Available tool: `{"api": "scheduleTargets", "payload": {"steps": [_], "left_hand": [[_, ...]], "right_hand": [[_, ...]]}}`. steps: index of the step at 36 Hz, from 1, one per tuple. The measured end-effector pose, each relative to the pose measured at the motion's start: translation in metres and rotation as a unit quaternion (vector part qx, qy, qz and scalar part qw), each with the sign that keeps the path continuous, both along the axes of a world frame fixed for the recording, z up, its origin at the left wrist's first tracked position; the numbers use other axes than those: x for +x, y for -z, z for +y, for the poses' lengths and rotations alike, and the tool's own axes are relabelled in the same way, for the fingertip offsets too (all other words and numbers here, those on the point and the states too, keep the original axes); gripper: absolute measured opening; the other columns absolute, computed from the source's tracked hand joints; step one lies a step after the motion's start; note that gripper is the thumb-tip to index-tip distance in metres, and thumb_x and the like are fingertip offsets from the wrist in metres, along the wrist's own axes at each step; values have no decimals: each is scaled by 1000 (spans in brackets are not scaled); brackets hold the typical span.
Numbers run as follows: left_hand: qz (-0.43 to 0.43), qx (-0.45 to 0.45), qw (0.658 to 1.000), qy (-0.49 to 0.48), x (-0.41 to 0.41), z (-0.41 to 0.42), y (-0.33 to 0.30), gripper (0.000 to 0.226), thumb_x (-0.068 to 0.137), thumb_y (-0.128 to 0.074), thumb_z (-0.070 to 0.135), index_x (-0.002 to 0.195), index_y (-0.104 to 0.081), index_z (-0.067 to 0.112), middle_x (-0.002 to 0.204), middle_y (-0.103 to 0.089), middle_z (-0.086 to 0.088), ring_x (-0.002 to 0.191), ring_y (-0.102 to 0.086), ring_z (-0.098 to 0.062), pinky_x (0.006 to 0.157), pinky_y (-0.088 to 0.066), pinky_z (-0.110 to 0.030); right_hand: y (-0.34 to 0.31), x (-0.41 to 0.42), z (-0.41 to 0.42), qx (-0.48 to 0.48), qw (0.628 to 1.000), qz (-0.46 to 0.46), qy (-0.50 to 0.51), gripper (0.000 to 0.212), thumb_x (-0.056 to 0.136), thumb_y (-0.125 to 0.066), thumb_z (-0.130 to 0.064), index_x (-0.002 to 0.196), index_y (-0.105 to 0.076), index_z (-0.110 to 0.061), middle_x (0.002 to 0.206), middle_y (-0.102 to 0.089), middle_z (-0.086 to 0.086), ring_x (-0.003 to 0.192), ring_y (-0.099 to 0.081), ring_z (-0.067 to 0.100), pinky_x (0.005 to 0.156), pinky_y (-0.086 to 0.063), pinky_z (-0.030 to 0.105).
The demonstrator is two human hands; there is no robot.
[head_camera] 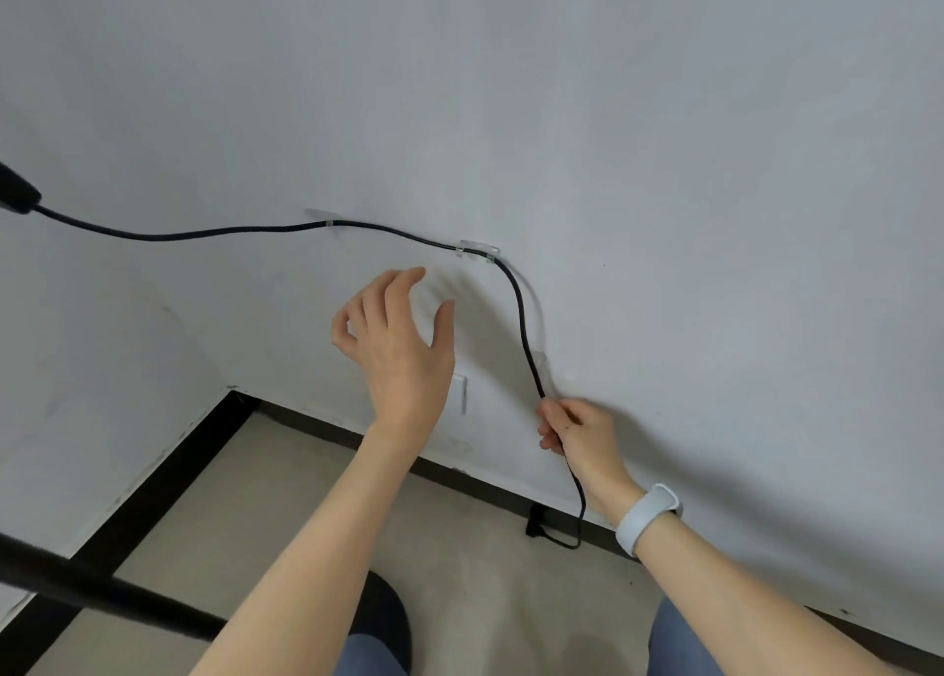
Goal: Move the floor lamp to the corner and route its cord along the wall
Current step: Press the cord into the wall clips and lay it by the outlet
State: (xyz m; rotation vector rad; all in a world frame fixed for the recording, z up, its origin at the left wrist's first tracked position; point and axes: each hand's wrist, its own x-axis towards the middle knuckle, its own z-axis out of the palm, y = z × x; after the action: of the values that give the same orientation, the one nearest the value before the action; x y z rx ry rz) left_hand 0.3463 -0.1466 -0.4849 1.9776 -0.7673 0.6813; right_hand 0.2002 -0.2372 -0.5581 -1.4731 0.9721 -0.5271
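Item: lamp cord (521, 312), black, braided. Ran from a dark fitting at the left frame edge across the wall (664, 139), through a first clear clip (329, 224) and a second clear clip (477, 251), then dropped in a loose curve to the right hand (577, 433). Below that hand it hung to the floor (459, 548), ending near a small black plug (535, 525) against the dark baseboard (168, 476).

Right hand: fingers closed around the cord, pinching it just off the wall; pale wristband (646, 514) on the wrist.

Left hand (396, 341): open, fingers spread and slightly curled, holding nothing, raised near the wall below the clipped run.

Floor lamp: a dark pole (102, 596), judged to be its stem, crossed the lower left, close to the room corner (232, 389).

Status, as judged: lamp apparently placed at the corner; horizontal stretch secured in two clips. A possible third clip beside the descending section was too faint to confirm. Remaining: fix the vertical drop against the wall and tidy the slack at the baseboard.
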Motion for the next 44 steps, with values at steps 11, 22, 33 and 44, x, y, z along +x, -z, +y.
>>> {"api": "scheduleTargets", "payload": {"steps": [11,22,33,44], "left_hand": [[134,84,975,155,-38,-27,26,17,82,-64,39,79,-68,23,80,-69,10,85,-56,-13,89,-25,-34],[149,41,984,89,-31,-34,32,24,77,-68,44,70,-67,21,73,-70,9,74,-56,-11,82,-19,-26],[171,59,980,80,-22,-37,27,29,71,-69,52,64,-62,25,62,-58,10,68,-51,-11,84,-26,-30],[186,31,973,131,-21,-35,29,26,71,-72,46,67,-63,22,68,-63,7,69,-57,-13,88,-36,-34]], "right_hand": [[-14,8,-10,-63,998,4,11,40,81,-64,-19,63,-53,14,59,-38,11,56,-31,19,51,-23,29],[-12,8,-10,-148,985,3,86,38,82,-62,-24,49,-52,-10,43,-41,-3,45,-34,10,48,-27,24],[28,-10,-6,-81,995,-29,47,17,91,-48,-7,81,-61,-11,64,-58,3,60,-55,16,58,-43,9],[50,11,0,104,994,19,-3,22,87,-58,-15,67,-62,-8,48,-61,2,40,-57,17,56,-51,29]]}}
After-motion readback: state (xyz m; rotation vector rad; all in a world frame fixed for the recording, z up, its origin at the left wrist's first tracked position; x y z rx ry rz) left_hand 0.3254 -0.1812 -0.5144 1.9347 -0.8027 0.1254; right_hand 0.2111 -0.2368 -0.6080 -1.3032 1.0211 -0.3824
